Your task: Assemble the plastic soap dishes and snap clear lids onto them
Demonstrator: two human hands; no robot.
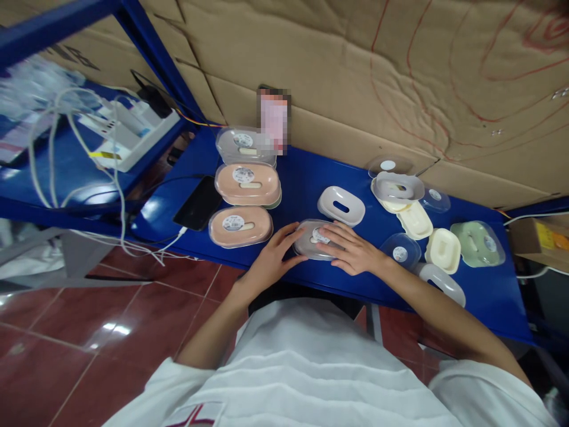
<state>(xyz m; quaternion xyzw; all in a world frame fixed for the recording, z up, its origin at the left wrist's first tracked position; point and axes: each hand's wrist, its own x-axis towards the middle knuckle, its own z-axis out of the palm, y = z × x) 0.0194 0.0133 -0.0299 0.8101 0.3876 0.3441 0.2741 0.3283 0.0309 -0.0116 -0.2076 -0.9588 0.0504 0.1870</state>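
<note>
Both hands are on a grey oval plastic box with a clear lid (306, 245), at the near edge of the blue table (302, 178). The left hand (278, 252) has its fingers and thumb clasped around the box's left end. The right hand (353, 248) lies over the right part of the lid, its fingers slightly apart and partly covering a round white label (319, 235).

Just beyond the box sits a white oval plastic dish with a central slot (354, 212). To the left, near to far, are two pink oval boxes with clear lids (255, 230), beside a black phone (198, 203). To the right are a cream oval dish (443, 250) and, farther right, a pale green lidded box (478, 246).
</note>
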